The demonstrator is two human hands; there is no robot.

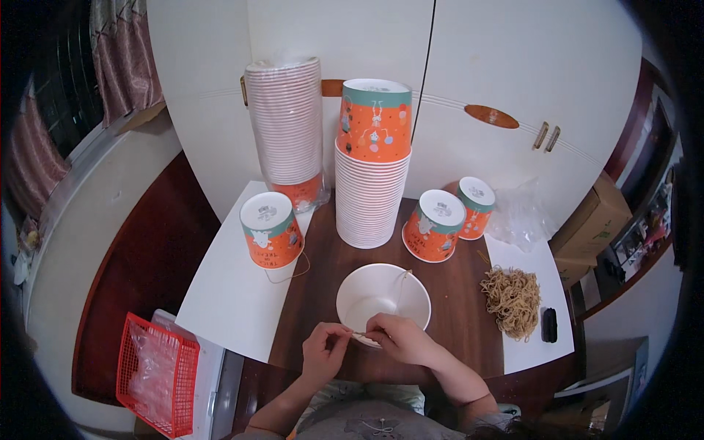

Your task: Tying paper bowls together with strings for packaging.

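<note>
A white paper bowl (383, 293) lies upright on the brown table (455, 323) right in front of me. A thin cord (402, 277) hangs over its far rim. My left hand (325, 352) and my right hand (397, 339) meet at the bowl's near rim, fingers pinched on a thin cord end (358, 335) between them. A pile of tan cords (511, 299) lies to the right of the bowl.
Two tall stacks of paper bowls (287, 128) (372, 169) stand at the back. Upside-down orange bowls sit at left (271, 229) and right (434, 225) (475, 207). A clear plastic bag (519, 213), a small black object (549, 324), and a red basket (158, 370) at lower left are nearby.
</note>
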